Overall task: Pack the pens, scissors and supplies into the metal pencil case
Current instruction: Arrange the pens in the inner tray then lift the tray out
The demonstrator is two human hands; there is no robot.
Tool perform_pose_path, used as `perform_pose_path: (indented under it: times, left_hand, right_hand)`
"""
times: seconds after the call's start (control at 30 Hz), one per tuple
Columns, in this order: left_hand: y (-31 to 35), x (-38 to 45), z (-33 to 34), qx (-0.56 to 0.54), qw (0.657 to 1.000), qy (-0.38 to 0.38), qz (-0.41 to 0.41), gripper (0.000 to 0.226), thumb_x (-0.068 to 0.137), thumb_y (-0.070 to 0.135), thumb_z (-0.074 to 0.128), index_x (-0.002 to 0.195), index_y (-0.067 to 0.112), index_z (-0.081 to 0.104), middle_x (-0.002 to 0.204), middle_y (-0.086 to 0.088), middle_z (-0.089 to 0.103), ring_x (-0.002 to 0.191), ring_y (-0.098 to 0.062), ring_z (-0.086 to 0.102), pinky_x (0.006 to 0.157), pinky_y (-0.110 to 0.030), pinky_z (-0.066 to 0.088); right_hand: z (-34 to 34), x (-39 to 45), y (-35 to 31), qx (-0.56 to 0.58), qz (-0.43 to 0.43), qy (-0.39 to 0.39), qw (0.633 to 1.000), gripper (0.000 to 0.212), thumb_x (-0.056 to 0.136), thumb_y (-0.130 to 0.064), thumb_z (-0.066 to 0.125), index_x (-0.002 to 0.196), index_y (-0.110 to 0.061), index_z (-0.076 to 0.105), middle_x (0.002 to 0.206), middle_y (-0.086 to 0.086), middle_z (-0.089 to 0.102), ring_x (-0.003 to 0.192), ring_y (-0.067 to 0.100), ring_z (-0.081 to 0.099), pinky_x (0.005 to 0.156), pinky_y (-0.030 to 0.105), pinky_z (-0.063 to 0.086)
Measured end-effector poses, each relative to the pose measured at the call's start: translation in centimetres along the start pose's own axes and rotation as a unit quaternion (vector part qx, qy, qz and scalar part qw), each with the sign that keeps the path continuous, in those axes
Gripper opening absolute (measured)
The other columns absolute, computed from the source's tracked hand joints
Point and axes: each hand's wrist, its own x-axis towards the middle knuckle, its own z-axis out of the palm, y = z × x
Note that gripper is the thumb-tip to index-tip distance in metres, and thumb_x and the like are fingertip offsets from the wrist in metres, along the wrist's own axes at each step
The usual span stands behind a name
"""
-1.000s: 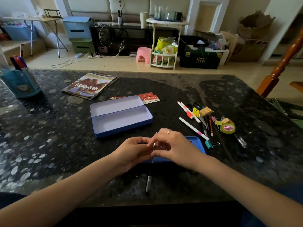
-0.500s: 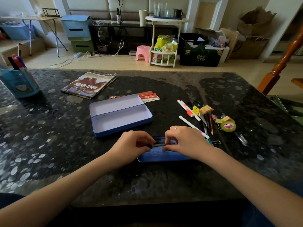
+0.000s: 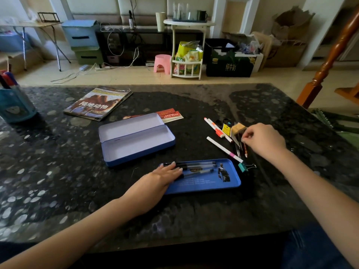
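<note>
Now, going from left to right across the dark stone desk: the open pencil case [image 3: 136, 139] is sitting empty toward the middle of the desk, its lid folded back toward the far edge. Just nearer the front edge, a shallow blue tray [image 3: 204, 184] is holding three clear pens [image 3: 198, 167] laid side by side. The left hand [image 3: 165, 176] is lying flat over the tray's left end, fingers straight and pressing on the pen ends, grasping nothing.

Half a second ago both hands were huddled together over this tray, settling the pens. The right hand [image 3: 262, 141] is no longer there; it is now reaching toward the desk's right side, fingers curled over the loose pile of supplies [image 3: 233, 133]. Its fingertips seem to be pinching at a thin pencil or pen, though whether it has a grip cannot be told. White markers [image 3: 223, 147] and a teal binder clip [image 3: 243, 166] are lying just beside the tray's right end.

This suggests the first pens are placed and the next item is being fetched; most supplies are not yet packed.
</note>
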Motion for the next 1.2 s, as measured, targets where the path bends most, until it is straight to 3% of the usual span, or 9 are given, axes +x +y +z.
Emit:
perform_pose_path:
  times: [0.03, 0.1, 0.17, 0.37, 0.53, 0.63, 0.7, 0.97, 1.2]
  left_hand:
    - [0.2, -0.1, 0.2, 0.017, 1.000, -0.021, 0.004, 0.055, 0.098, 0.009, 0.037, 0.146, 0.031, 0.021, 0.146, 0.018, 0.003, 0.131, 0.007, -0.005, 0.107, -0.008, -0.013]
    - [0.4, -0.1, 0.4, 0.012, 0.999, -0.031, -0.006, 0.064, 0.097, 0.004, 0.037, 0.147, 0.033, 0.012, 0.145, 0.022, -0.002, 0.131, 0.009, -0.010, 0.109, -0.011, -0.011]
    - [0.2, -0.2, 0.5, -0.008, 1.000, -0.001, -0.013, 0.063, 0.097, 0.010, 0.040, 0.146, 0.036, 0.011, 0.151, 0.021, 0.005, 0.137, 0.008, -0.003, 0.115, -0.016, 0.001]
    - [-0.9, 0.1, 0.8, -0.038, 0.993, 0.081, -0.079, 0.053, 0.097, 0.020, 0.047, 0.145, 0.029, 0.027, 0.152, 0.013, 0.024, 0.140, 0.000, 0.017, 0.111, -0.014, 0.011]
    - [-1.2, 0.2, 0.6, -0.037, 0.990, 0.110, -0.080, 0.051, 0.090, 0.028, 0.058, 0.138, 0.034, 0.041, 0.146, 0.009, 0.040, 0.134, -0.005, 0.034, 0.111, -0.021, 0.025]
    - [-1.3, 0.1, 0.5, -0.009, 0.996, 0.080, -0.039, 0.054, 0.092, 0.032, 0.055, 0.139, 0.044, 0.032, 0.149, 0.013, 0.031, 0.139, -0.006, 0.025, 0.113, -0.025, 0.020]
    - [-1.4, 0.3, 0.4, 0.014, 0.998, 0.064, -0.003, 0.046, 0.093, 0.029, 0.053, 0.135, 0.043, 0.040, 0.150, 0.013, 0.028, 0.141, -0.006, 0.019, 0.114, -0.025, 0.016]
    - [-1.1, 0.2, 0.2, 0.015, 0.992, 0.118, -0.034, 0.030, 0.087, 0.031, 0.062, 0.117, 0.031, 0.064, 0.132, 0.015, 0.055, 0.125, -0.005, 0.041, 0.100, -0.033, 0.044]
    - [-1.1, 0.2, 0.1, 0.010, 0.985, 0.155, -0.072, 0.023, 0.086, 0.025, 0.062, 0.108, 0.023, 0.067, 0.126, 0.010, 0.059, 0.120, -0.007, 0.047, 0.102, -0.023, 0.037]
  right_hand:
    - [0.4, 0.3, 0.4, 0.003, 0.018, -0.011, 1.000, 0.010, 0.088, -0.027, 0.063, 0.093, -0.025, 0.071, 0.094, 0.001, 0.068, 0.083, 0.020, 0.062, 0.064, 0.029, 0.047]
    - [1.4, 0.6, 0.5, 0.005, 0.041, -0.037, 0.998, 0.014, 0.086, -0.029, 0.066, 0.098, -0.023, 0.069, 0.096, 0.000, 0.067, 0.086, 0.019, 0.062, 0.064, 0.030, 0.049]
    - [2.1, 0.8, 0.4, -0.007, 0.057, -0.067, 0.996, 0.022, 0.085, -0.033, 0.068, 0.104, -0.023, 0.067, 0.103, 0.001, 0.066, 0.093, 0.020, 0.062, 0.065, 0.031, 0.048]
    - [2.4, 0.8, -0.2, -0.037, 0.097, -0.119, 0.987, 0.038, 0.080, -0.029, 0.072, 0.117, -0.023, 0.063, 0.119, 0.002, 0.061, 0.107, 0.022, 0.058, 0.072, 0.032, 0.047]
    - [2.7, 0.4, -0.4, -0.011, 0.097, -0.077, 0.992, 0.031, 0.083, -0.039, 0.069, 0.105, -0.017, 0.066, 0.093, 0.001, 0.063, 0.091, 0.020, 0.061, 0.063, 0.030, 0.045]
    - [3.0, 0.2, -0.6, -0.036, 0.080, -0.063, 0.994, 0.041, 0.083, -0.047, 0.066, 0.111, -0.016, 0.062, 0.100, 0.002, 0.064, 0.092, 0.020, 0.062, 0.062, 0.029, 0.048]
    - [3.3, -0.1, -0.8, -0.057, 0.063, -0.041, 0.996, 0.043, 0.084, -0.050, 0.063, 0.112, -0.017, 0.062, 0.106, 0.002, 0.065, 0.094, 0.020, 0.062, 0.059, 0.028, 0.046]
    - [1.5, -0.8, -1.5, -0.059, 0.080, 0.068, 0.993, 0.026, 0.088, -0.035, 0.058, 0.083, -0.011, 0.065, 0.072, 0.007, 0.062, 0.062, 0.022, 0.055, 0.047, 0.024, 0.035]
    - [-1.1, -3.0, -2.9, -0.055, -0.052, 0.137, 0.988, 0.026, 0.096, -0.026, 0.050, 0.085, -0.006, 0.062, 0.066, 0.006, 0.056, 0.054, 0.018, 0.048, 0.045, 0.024, 0.030]
